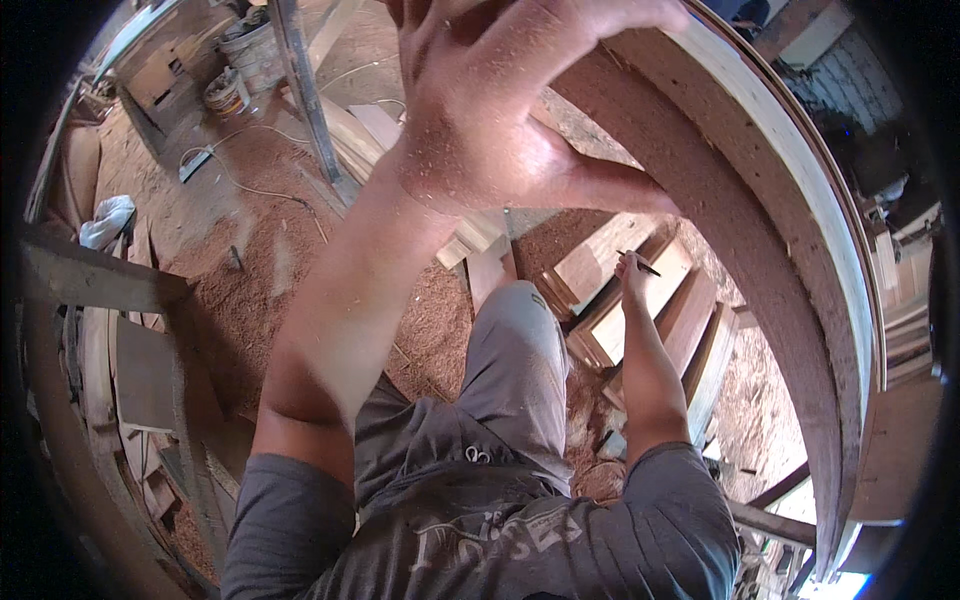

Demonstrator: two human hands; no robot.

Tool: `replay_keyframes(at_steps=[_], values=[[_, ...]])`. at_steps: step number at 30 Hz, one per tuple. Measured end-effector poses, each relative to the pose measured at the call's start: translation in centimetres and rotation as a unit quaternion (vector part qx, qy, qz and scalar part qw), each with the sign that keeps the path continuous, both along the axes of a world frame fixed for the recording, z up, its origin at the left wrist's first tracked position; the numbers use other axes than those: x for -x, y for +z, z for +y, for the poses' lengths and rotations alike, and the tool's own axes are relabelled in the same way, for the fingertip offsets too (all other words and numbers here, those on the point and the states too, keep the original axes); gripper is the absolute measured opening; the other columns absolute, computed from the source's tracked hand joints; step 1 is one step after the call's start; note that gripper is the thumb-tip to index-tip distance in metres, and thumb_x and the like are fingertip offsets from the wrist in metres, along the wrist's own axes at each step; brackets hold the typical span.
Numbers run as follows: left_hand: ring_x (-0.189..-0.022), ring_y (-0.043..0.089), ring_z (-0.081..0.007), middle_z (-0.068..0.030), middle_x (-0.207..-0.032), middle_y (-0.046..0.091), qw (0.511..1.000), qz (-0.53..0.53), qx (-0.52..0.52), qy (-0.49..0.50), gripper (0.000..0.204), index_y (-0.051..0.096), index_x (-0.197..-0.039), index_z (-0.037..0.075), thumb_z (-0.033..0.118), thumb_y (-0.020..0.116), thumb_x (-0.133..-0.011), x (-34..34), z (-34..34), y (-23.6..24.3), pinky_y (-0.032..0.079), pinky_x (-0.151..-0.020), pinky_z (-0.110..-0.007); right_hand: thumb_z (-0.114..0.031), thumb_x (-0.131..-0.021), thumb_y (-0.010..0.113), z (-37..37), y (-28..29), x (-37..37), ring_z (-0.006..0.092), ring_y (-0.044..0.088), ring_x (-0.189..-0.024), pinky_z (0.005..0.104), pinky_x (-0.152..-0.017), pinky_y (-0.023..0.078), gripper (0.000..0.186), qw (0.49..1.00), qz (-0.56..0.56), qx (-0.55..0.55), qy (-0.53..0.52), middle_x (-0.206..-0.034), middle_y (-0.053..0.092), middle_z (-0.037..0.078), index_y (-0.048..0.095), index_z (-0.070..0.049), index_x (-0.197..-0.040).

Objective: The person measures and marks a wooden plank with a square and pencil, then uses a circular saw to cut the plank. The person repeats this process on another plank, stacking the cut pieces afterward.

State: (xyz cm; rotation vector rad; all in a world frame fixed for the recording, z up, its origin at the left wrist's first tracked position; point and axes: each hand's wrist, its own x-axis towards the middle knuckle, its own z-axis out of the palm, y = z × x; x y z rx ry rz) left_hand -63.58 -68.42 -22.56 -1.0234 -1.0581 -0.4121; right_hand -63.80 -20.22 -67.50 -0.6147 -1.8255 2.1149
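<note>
My left hand (480, 120) is close up at the top, dusted with sawdust. Its thumb and forefinger spread across a long wooden board (700, 160) and grip its edges; the other fingertips are out of sight. The board curves down the right side of the view and has a rough brown face and a paler edge. Lower down, right of my knee, my right hand (630, 268) pinches a thin dark pen (648, 269). That hand is above several cut wooden planks (680, 325) lying side by side.
Sawdust (265, 245) covers much of the floor. A wooden frame (100, 275) stands at the left, near a white plastic bag (107, 222). Buckets (250, 60) stand at the far left, with a power strip (196, 163) and its cord on the floor. An upright post (303, 85) rises nearby.
</note>
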Motion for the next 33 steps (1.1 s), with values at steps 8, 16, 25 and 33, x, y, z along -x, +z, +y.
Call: replay_keyframes(at_steps=[8, 16, 25, 33], values=[[-0.102, 0.063, -0.0211, -0.0026, -0.106, 0.071, 0.999, -0.033, 0.004, 0.042, 0.085, 0.073, -0.124, 0.010, 0.059, 0.103, -0.061, -2.6, 1.2, 0.7, 0.044, -0.094, -0.042, -0.025, -0.109, 0.069, 5.1, -7.5, 8.2, 0.0141, 0.072, -0.073, 0.0286, -0.063, 0.059, 0.026, 0.972, -0.088, -0.219, -0.006, -0.100, 0.080, 0.009, 0.077, -0.003, -0.120], [-0.102, 0.062, -0.0209, -0.0035, -0.108, 0.071, 0.994, 0.100, -0.036, -0.029, 0.083, 0.074, -0.126, 0.012, 0.054, 0.104, -0.060, 0.8, 1.5, 1.1, 0.044, -0.094, -0.041, -0.025, -0.108, 0.068, 2.6, -6.8, 5.2, 0.0140, 0.075, -0.075, 0.0297, -0.064, 0.058, 0.025, 0.912, -0.150, -0.379, 0.045, -0.096, 0.081, 0.007, 0.078, -0.005, -0.121], [-0.105, 0.063, -0.0225, -0.0056, -0.111, 0.073, 0.999, 0.042, -0.015, 0.004, 0.085, 0.074, -0.126, 0.010, 0.054, 0.103, -0.059, -0.6, 1.1, 0.7, 0.045, -0.096, -0.041, -0.027, -0.109, 0.069, 1.0, -4.7, 4.8, 0.0142, 0.074, -0.073, 0.0300, -0.064, 0.058, 0.026, 0.936, -0.124, -0.327, -0.039, -0.096, 0.082, 0.007, 0.078, -0.005, -0.119], [-0.115, 0.066, -0.0254, -0.0045, -0.120, 0.074, 0.987, -0.089, -0.054, -0.119, 0.087, 0.075, -0.128, 0.010, 0.061, 0.101, -0.062, -3.3, 2.9, -1.3, 0.050, -0.105, -0.045, -0.037, -0.101, 0.067, 0.9, -4.5, 4.4, 0.0228, 0.082, -0.086, 0.0397, -0.085, 0.062, 0.032, 0.900, -0.142, -0.409, -0.055, -0.095, 0.084, 0.011, 0.084, -0.015, -0.117]])
